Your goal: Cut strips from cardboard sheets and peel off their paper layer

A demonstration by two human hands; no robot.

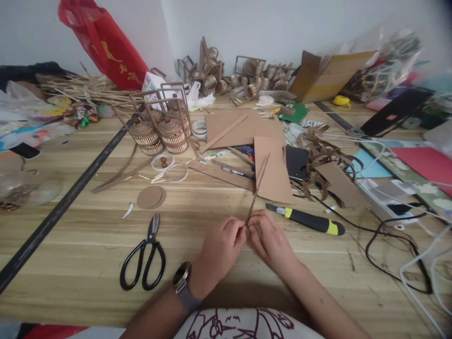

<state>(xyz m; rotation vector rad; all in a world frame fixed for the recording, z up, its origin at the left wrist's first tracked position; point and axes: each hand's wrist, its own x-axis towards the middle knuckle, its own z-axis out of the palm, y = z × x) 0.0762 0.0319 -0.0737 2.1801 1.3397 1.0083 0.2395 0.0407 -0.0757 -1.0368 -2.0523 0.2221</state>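
A thin brown cardboard strip (259,186), seen nearly edge-on, rises away from me between my fingertips. My left hand (224,242), below a wrist with a watch (181,278), pinches its near end. Close against it, my right hand (268,238) has its fingers closed on the same end. The fingers hide the very tip of the strip. To the right of my hands lies a black and yellow utility knife (307,220). Black-handled scissors (146,256) rest on the left with their blades pointing away. Two cardboard discs (151,197) overlap beyond them.
Lidded little baskets with handles (173,134) stand at the back left. Cardboard sheets (271,174) lie just beyond my hands. Curled cardboard strips (318,162) pile up on the right, near a black cable (370,240). An open cardboard box (328,75) stands by the wall.
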